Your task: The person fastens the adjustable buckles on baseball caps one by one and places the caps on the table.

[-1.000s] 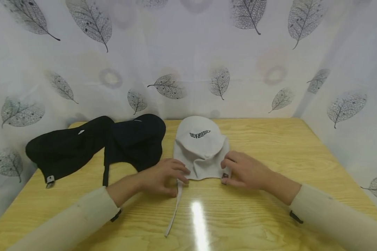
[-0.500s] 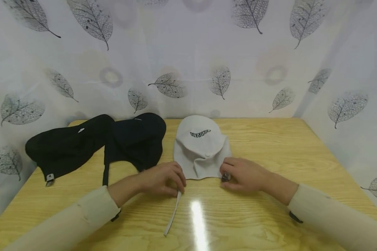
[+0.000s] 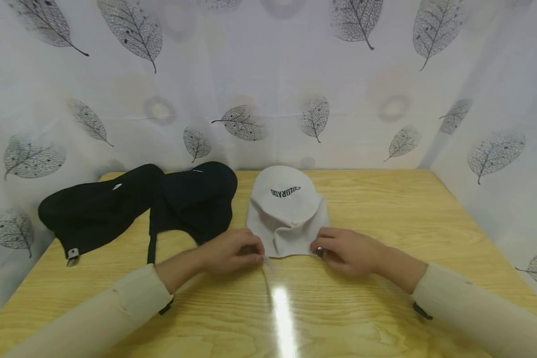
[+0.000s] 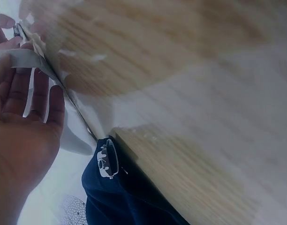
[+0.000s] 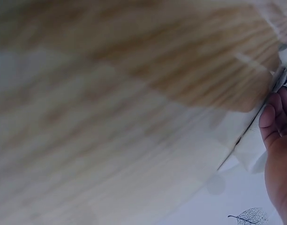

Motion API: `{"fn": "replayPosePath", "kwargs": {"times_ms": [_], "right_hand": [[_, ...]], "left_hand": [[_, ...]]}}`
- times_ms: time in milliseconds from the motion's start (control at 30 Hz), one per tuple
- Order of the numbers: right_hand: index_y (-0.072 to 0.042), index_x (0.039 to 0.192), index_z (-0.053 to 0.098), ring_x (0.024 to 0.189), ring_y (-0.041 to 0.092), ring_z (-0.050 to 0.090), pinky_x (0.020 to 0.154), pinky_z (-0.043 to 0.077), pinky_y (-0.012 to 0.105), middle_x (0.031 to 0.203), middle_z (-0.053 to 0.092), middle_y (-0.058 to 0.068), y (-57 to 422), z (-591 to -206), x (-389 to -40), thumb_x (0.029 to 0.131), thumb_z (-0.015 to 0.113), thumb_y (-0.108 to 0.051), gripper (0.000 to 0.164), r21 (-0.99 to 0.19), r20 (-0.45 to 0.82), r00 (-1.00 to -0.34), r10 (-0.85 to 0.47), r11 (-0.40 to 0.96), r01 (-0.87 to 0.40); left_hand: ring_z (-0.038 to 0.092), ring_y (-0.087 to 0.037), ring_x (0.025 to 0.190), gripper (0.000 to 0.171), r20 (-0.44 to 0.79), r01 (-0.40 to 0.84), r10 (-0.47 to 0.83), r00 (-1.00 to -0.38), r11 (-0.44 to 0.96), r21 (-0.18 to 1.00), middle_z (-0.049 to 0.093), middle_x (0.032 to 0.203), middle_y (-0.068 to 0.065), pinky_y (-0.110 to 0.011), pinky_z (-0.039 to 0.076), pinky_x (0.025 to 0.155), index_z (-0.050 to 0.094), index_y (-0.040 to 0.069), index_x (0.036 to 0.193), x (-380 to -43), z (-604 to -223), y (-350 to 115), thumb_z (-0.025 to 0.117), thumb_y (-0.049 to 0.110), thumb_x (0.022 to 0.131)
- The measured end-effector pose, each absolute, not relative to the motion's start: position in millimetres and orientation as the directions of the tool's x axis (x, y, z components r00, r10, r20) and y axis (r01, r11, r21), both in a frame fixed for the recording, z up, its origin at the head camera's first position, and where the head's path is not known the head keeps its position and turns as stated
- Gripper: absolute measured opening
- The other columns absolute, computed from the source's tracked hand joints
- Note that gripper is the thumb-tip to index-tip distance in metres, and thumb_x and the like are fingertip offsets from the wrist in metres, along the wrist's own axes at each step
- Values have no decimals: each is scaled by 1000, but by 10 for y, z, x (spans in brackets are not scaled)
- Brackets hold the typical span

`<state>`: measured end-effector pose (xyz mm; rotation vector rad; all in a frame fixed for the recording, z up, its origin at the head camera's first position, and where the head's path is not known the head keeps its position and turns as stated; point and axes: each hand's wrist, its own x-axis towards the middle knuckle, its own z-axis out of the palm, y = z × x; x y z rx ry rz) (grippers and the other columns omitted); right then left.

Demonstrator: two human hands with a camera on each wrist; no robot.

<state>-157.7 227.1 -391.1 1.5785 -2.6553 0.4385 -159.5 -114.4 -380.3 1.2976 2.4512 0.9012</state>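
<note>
A pale grey cap [image 3: 286, 209] lettered COLORADO lies folded at the middle of the table, its back edge toward me. My left hand [image 3: 232, 252] pinches the cap's thin strap at the near left corner; in the left wrist view the strap [image 4: 26, 58] passes between thumb and fingers. At the near right corner my right hand [image 3: 349, 252] pinches the cap's edge beside a small metal buckle [image 3: 318, 252]. In the right wrist view the right hand's fingers [image 5: 270, 117] curl at the edge of the frame, and most of the cap is out of sight.
Left of the grey cap lie a navy cap [image 3: 194, 199] with a hanging strap [image 3: 151, 251] and a black cap [image 3: 98, 209] with a metal clasp [image 3: 73, 256]. Behind the wooden table [image 3: 385, 199] hangs a leaf-patterned curtain [image 3: 268, 69].
The left hand, at first loose over the grey cap's left corner, now pinches the strap, whose loose end has swung right. The right fingers have closed in by the buckle.
</note>
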Motion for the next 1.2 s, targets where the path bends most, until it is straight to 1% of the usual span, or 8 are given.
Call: {"fn": "replayPosePath", "kwargs": {"times_ms": [167,400,600,700,800,967,1033,1200], "right_hand": [[-13,116,67,90,3,58,82,54,22,105,60,-4,2250,-3902,-1574,91,65,-8,25,-249,173,-461,-870,414,-876],[-12,117,68,91,3,58,83,54,23,106,61,-5,2232,-3895,-1562,93,67,-12,23,-259,156,-480,-863,433,-864],[-11,117,69,92,3,58,84,54,22,107,61,-4,2231,-3886,-1543,94,68,-14,24,-257,131,-499,-857,456,-852],[-10,120,69,92,3,57,83,54,22,108,60,-4,2230,-3877,-1528,95,66,-15,25,-266,105,-514,-851,474,-839],[-10,123,68,93,2,55,83,53,21,109,59,-4,2231,-3870,-1517,96,65,-15,28,-264,85,-522,-849,486,-833],[-9,124,68,94,2,55,83,53,21,111,59,-3,2227,-3870,-1513,96,65,-14,29,-258,92,-513,-854,477,-840],[-8,123,69,93,3,56,83,53,22,110,59,-2,2218,-3873,-1513,96,65,-12,27,-258,108,-505,-857,466,-846],[-8,116,70,92,7,60,82,54,23,106,61,-1,2182,-3874,-1512,93,68,-9,23,-235,149,-487,-861,448,-863]], "left_hand": [[56,-4,84,10,67,638,792,-607,435,636,65,92,10,-24,50,78,72,18,101,-1621,-3803,-1156,63,23,99],[63,-6,94,16,40,560,768,-639,429,709,71,103,3,-26,53,86,70,10,112,-1649,-3798,-1151,62,14,99],[69,-13,95,17,51,504,811,-582,311,806,75,100,-4,-26,55,85,71,3,109,-1680,-3817,-1171,58,2,98],[65,-11,94,16,67,564,846,-529,292,772,75,99,-1,-25,52,86,74,7,104,-1677,-3827,-1191,65,2,92],[57,-8,92,22,99,676,878,-468,283,680,74,99,7,-25,48,84,78,15,100,-1671,-3831,-1202,73,3,83],[49,-6,95,36,68,762,909,-410,301,574,72,100,16,-26,42,87,79,23,95,-1631,-3806,-1200,67,-4,75],[48,-6,97,35,37,788,916,-400,323,524,70,99,18,-30,39,91,79,27,92,-1584,-3780,-1194,68,-1,74],[45,-5,99,23,-57,814,923,-381,364,452,63,94,23,-48,28,100,78,32,85,-1436,-3721,-1139,83,14,73]]}}
